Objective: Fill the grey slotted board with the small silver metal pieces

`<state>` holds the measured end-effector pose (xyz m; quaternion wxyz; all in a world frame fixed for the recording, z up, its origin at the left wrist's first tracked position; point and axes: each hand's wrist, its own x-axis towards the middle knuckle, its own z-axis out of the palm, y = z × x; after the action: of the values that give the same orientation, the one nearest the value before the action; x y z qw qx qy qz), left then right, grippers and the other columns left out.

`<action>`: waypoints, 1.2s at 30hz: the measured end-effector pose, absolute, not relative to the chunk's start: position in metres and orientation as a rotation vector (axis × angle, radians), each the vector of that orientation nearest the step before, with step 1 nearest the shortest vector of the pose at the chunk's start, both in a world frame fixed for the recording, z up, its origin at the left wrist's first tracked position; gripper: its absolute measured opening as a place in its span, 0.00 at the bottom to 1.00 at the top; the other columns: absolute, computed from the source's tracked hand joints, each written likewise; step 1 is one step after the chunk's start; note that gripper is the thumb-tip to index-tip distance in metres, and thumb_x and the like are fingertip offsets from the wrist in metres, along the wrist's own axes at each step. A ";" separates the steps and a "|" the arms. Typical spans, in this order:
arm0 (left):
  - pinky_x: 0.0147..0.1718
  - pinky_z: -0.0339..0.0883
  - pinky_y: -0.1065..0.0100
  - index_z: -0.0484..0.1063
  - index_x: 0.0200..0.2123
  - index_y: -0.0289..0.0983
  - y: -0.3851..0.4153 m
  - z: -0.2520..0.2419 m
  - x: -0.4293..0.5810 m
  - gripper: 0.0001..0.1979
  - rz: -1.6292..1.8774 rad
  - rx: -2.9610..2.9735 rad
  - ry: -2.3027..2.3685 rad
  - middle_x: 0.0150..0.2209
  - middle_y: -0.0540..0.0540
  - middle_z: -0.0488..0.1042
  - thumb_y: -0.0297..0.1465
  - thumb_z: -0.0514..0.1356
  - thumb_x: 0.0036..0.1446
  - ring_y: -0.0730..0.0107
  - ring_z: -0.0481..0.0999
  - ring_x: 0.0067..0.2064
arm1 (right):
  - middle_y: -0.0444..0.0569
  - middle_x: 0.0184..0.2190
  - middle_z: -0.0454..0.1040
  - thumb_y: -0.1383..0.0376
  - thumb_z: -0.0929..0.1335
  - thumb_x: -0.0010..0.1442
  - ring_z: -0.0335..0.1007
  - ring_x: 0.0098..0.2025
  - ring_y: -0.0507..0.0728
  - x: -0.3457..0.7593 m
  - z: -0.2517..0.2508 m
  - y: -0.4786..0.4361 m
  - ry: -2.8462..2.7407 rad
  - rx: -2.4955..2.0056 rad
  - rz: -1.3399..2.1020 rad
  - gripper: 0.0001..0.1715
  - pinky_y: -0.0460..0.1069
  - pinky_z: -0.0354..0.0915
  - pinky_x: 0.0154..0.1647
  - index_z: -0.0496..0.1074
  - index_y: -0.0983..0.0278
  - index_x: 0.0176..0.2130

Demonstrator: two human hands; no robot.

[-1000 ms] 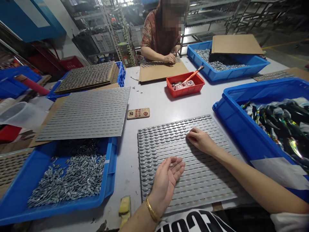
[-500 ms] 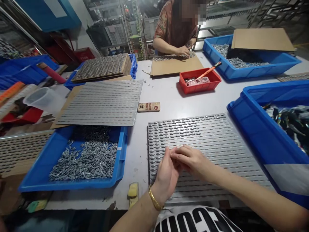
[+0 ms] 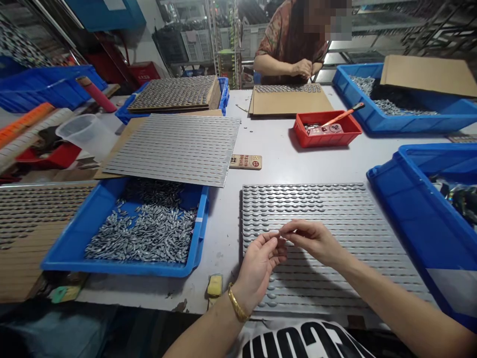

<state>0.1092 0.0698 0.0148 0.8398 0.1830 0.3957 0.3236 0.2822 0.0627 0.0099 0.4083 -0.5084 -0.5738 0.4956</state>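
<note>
We enter first the left hand (image 3: 259,266) and the right hand (image 3: 315,243), raised over a slotted metal sheet (image 3: 316,199) and meeting at the fingertips. Both are narrow, fingers drawn in; whether a small piece sits between them we cannot tell at this size. The forearms come in from either side, wrists turned inward, with a gold bangle (image 3: 236,303) on the left wrist. The sheet lies flat on the grey tabletop (image 3: 223,233) directly before us, its rows bearing lens-shaped silver pieces. A blue plastic crate (image 3: 122,268) of loose silver pieces (image 3: 145,233) stands just left of the sheet, apparently placed for an easy reach by the left hand. A second blue crate (image 3: 421,214), holding iridescent scraps, sits to the right, likely for the same convenience. We also list a yellow sponge (image 3: 215,286), a patterned phone case (image 3: 246,161), and a red tray (image 3: 328,141) with an orange-handled tool (image 3: 343,114). Across the tabletop, a co-worker (image 3: 290,49) sits behind a cardboard sheet (image 3: 290,102).
</note>
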 end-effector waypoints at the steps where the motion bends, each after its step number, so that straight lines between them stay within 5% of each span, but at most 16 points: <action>1: 0.39 0.66 0.66 0.71 0.40 0.34 0.070 0.013 0.109 0.09 0.687 0.380 0.848 0.38 0.41 0.75 0.31 0.61 0.56 0.68 0.74 0.36 | 0.48 0.35 0.75 0.62 0.66 0.61 0.72 0.36 0.54 0.282 0.010 0.062 -1.514 -1.303 1.167 0.08 0.50 0.70 0.36 0.75 0.62 0.39; 9: 0.41 0.67 0.64 0.72 0.39 0.36 0.083 0.029 0.080 0.08 0.801 0.476 0.904 0.39 0.42 0.75 0.32 0.61 0.55 0.68 0.74 0.38 | 0.47 0.31 0.74 0.66 0.63 0.61 0.69 0.30 0.53 0.290 -0.021 0.080 -1.865 -1.528 0.555 0.07 0.47 0.67 0.28 0.71 0.61 0.38; 19: 0.43 0.68 0.63 0.72 0.40 0.38 0.135 0.065 -0.034 0.11 1.138 1.203 1.441 0.39 0.44 0.77 0.36 0.61 0.54 0.64 0.75 0.39 | 0.54 0.40 0.74 0.73 0.59 0.62 0.67 0.41 0.59 0.284 -0.049 0.101 -2.241 -1.454 0.210 0.16 0.52 0.66 0.38 0.72 0.63 0.41; 24: 0.46 0.66 0.60 0.70 0.46 0.38 0.171 0.047 -0.095 0.17 0.617 1.938 1.751 0.44 0.40 0.75 0.40 0.53 0.59 0.57 0.74 0.46 | 0.56 0.42 0.74 0.75 0.59 0.61 0.66 0.43 0.61 0.288 -0.047 0.095 -2.423 -1.443 0.012 0.18 0.52 0.66 0.37 0.72 0.64 0.43; 29: 0.58 0.52 0.60 0.63 0.57 0.35 0.216 0.019 -0.119 0.26 0.150 2.205 1.761 0.58 0.37 0.66 0.41 0.52 0.59 0.56 0.62 0.60 | 0.54 0.42 0.75 0.73 0.61 0.60 0.68 0.45 0.62 0.289 -0.050 0.094 -2.444 -1.472 -0.060 0.16 0.53 0.67 0.38 0.73 0.63 0.45; 36: 0.55 0.48 0.40 0.61 0.58 0.34 0.238 -0.009 -0.108 0.39 -0.198 2.126 1.842 0.62 0.27 0.56 0.57 0.45 0.54 0.34 0.51 0.63 | 0.51 0.42 0.76 0.65 0.64 0.63 0.74 0.41 0.59 0.291 -0.037 0.080 -2.244 -1.503 -0.149 0.11 0.51 0.68 0.35 0.73 0.62 0.44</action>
<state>-0.1081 0.2375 -0.0093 0.1601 0.7441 0.6449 -0.0692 0.2911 0.0802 -0.0374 0.2164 -0.5425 -0.8099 -0.0538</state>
